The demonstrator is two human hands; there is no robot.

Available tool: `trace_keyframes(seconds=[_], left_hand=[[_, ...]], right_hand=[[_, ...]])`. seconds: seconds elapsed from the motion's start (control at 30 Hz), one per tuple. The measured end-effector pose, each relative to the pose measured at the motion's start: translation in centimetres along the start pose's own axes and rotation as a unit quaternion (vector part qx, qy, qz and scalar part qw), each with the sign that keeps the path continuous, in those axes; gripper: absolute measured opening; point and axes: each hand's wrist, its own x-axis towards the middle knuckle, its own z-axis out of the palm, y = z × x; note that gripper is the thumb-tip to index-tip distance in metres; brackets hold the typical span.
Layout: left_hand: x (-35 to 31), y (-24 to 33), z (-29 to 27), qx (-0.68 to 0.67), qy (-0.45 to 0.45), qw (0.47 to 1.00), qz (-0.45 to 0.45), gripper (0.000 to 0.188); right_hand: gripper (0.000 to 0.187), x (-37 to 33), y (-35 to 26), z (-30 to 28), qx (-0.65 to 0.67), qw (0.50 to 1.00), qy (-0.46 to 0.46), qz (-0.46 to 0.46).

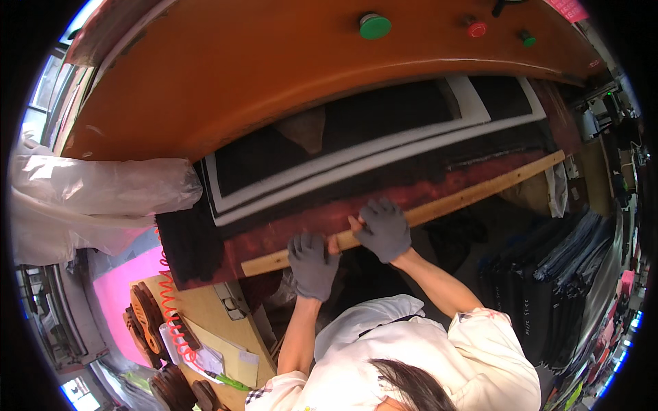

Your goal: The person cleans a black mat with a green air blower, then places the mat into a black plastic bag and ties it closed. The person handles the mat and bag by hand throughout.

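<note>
Both hands wear grey gloves and rest on a long wooden bar (pixel 439 205) that runs along the front edge of a dark red press bed (pixel 288 236). Left hand (pixel 312 264) lies palm down over the bar near its left end, fingers curled together on the wood. Right hand (pixel 384 229) sits just beside it, higher along the bar, fingers spread flat on top and the thumb hooked at the bar's near edge; it presses on the bar more than it clamps it.

The bar looks like a stiff, straight length of plain timber, light enough for two hands yet long enough to swing if held at one end only. The best hold seems to be from above with the hands set apart near its middle, so it stays level.

Behind the bar, black fabric pieces (pixel 343 123) and a white strip (pixel 356 161) lie flat on the bed; they look soft and limp, likely to shift if dragged. Above them arches an orange machine hood (pixel 240 75) carrying a green button (pixel 375 26) and a red button (pixel 477 29). Left of the bed hangs crumpled clear plastic sheet (pixel 89 198).
</note>
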Motion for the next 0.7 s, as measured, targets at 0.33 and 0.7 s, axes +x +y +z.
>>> trace_keyframes(seconds=[0.33,0.7], left_hand=[[3.0,0.8,-1.5,0.072,0.112,0.991,-0.007,0.089],[-5.1,3.5,-3.4,0.037,-0.013,0.997,-0.066,0.093]], right_hand=[[0.071,7.9,-4.7,-0.8,-0.093,0.993,0.054,-0.044],[0.1,4.8,-7.6,-0.9,0.056,0.99,-0.102,0.082]])
